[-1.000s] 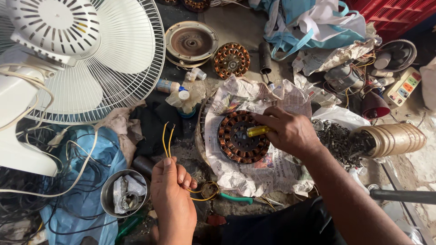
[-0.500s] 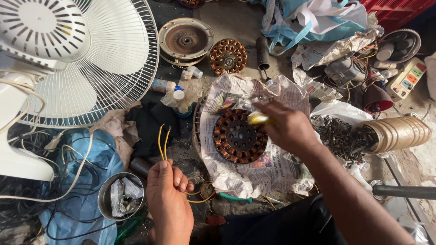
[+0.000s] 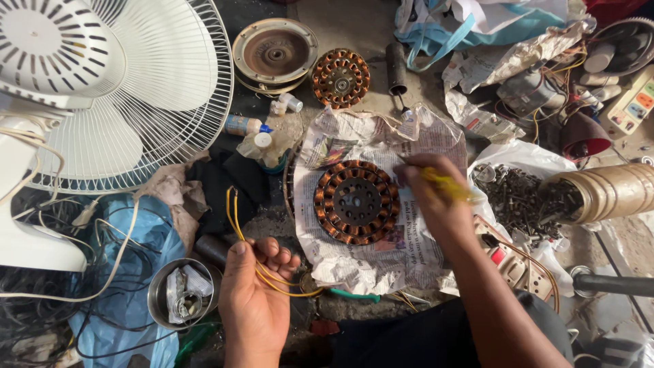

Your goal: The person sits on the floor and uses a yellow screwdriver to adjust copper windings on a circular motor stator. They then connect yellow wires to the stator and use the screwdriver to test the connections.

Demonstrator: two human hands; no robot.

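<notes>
A round copper-wound motor stator lies on crumpled newspaper in the middle of the floor. My left hand is closed on a pair of thin yellow wires that stick up from the fist and loop down toward the newspaper. My right hand hovers just right of the stator and holds a small yellow-handled tool, blurred by motion.
A white pedestal fan fills the upper left. A second stator and a round metal motor cover lie at the top. A tipped brass-coloured can spills screws at the right. A small steel bowl sits by my left hand.
My right hand has lifted off the stator's centre and moved to its right with the yellow tool. The left hand keeps its hold on the yellow wires.
</notes>
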